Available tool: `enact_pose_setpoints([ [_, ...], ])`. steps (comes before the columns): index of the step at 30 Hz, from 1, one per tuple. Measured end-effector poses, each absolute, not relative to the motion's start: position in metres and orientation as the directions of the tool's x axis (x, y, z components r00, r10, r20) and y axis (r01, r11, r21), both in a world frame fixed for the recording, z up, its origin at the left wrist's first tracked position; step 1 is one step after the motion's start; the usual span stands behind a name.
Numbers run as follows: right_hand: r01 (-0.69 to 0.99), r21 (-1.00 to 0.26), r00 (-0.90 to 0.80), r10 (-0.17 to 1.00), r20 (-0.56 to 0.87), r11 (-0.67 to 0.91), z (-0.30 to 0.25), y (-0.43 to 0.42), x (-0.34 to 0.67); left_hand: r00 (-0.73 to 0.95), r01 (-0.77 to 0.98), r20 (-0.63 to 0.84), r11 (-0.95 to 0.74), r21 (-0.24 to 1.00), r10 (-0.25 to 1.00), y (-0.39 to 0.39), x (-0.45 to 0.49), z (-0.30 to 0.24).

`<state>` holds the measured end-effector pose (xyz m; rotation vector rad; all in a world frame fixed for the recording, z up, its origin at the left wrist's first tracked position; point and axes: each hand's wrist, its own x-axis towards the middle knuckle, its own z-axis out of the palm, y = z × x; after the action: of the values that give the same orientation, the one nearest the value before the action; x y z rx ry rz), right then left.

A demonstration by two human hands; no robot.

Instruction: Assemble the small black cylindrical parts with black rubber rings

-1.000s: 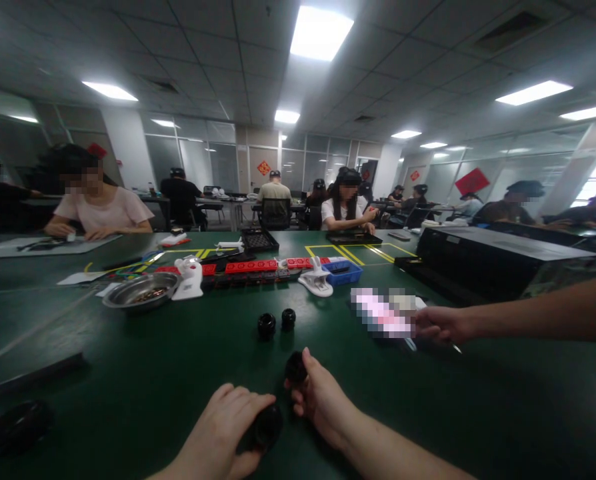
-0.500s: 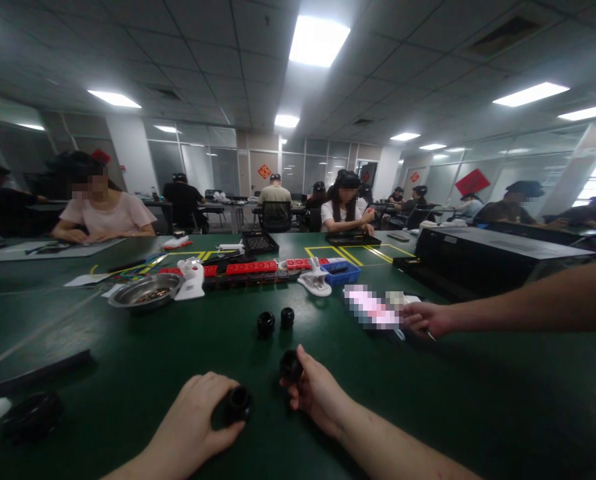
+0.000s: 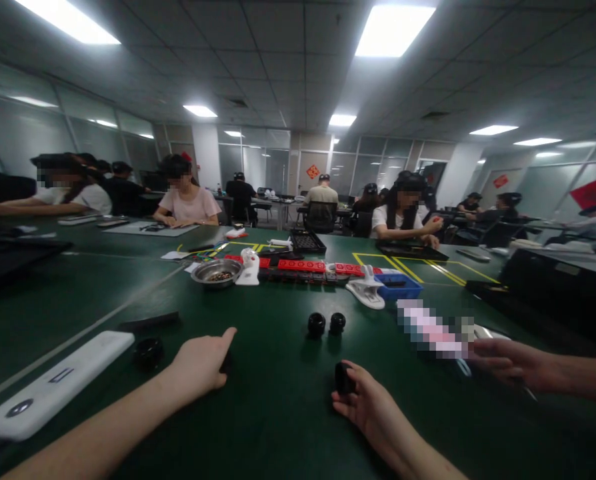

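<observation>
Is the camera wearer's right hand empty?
No, the right hand holds a black part between thumb and fingers.

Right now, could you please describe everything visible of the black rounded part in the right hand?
The black rounded part is dark all over, perhaps plastic. It is held roughly upright between thumb and fingers of the right hand, over the green table. The grip hides some of it; finer detail is too dark to tell.

I see a metal bowl (image 3: 203,281) left of centre, a blue tray (image 3: 403,292) right of centre, a long white device (image 3: 78,373) lower left, a ceiling light (image 3: 395,30) near my frame's top
</observation>
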<state>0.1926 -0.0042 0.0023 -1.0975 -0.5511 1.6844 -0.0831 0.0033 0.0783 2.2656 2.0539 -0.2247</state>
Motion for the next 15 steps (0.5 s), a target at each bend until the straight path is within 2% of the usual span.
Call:
enact_pose_setpoints([
  [10, -0.432, -0.811, -0.097, 0.914, -0.393, -0.395, 0.011, -0.008, 0.191, 0.114, 0.988, -0.166, -0.129, -0.085, 0.979, -0.001, -0.084, 0.076],
  [12, -0.430, -0.813, -0.109, 0.917, -0.384, -0.392, 0.010, -0.009, 0.191, 0.141, 0.989, -0.147, -0.145, -0.017, 0.979, -0.005, -0.074, 0.068],
  [15, -0.425, -0.828, -0.105, 0.929, -0.355, -0.365, 0.008, -0.009, 0.190, 0.301, 0.929, -0.058, -0.279, 0.242, 0.952, -0.017, -0.046, 0.045],
])
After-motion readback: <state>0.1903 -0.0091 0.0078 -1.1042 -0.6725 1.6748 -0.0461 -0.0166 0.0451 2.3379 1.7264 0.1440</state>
